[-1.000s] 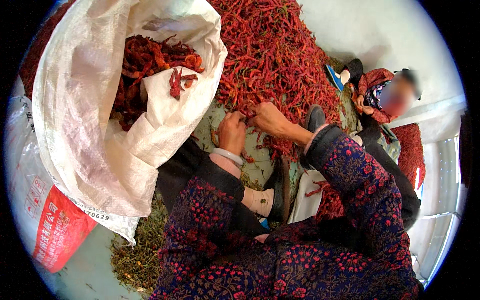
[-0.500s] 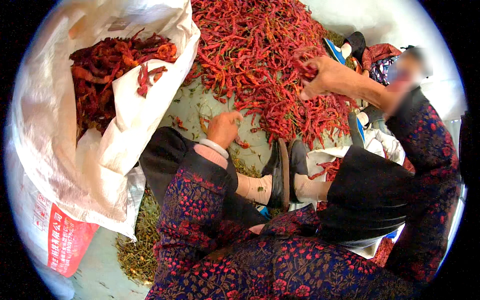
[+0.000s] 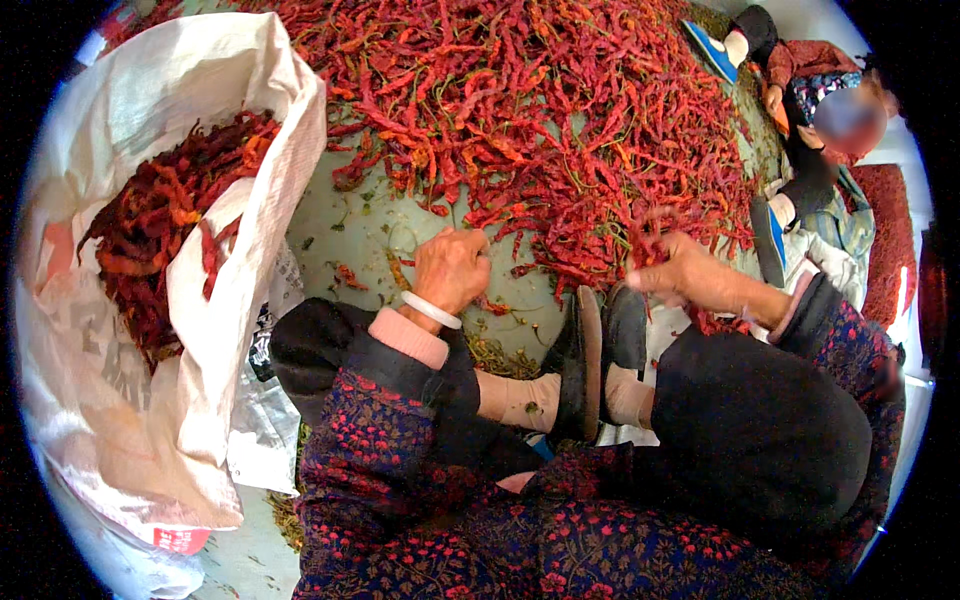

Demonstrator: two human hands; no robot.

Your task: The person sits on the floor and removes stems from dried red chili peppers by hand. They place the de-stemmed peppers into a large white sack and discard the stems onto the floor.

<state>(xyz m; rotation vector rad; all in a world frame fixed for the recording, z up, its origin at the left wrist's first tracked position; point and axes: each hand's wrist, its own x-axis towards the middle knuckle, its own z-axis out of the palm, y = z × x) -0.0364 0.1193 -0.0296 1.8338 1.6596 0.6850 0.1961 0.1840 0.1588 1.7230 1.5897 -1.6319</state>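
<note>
- Flanking you at nine o'clock: white sack; at twelve, red pepper pile.
- Left hand curled closed; right hand, cannot tell its grip.
- Right hand has dropped nearer your shoes.

The chillies look wrinkled and slightly glossy; the sack is creased woven plastic, faintly shiny; the bangle smooth; jacket and trousers matt cloth

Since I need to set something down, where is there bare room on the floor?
The pale grey floor is mostly bare between the white woven sack and the left hand, and, lower, between sack and dark flowered jacket. Crowded: the heap of wrinkled red chillies, also beside the right hand.
</note>
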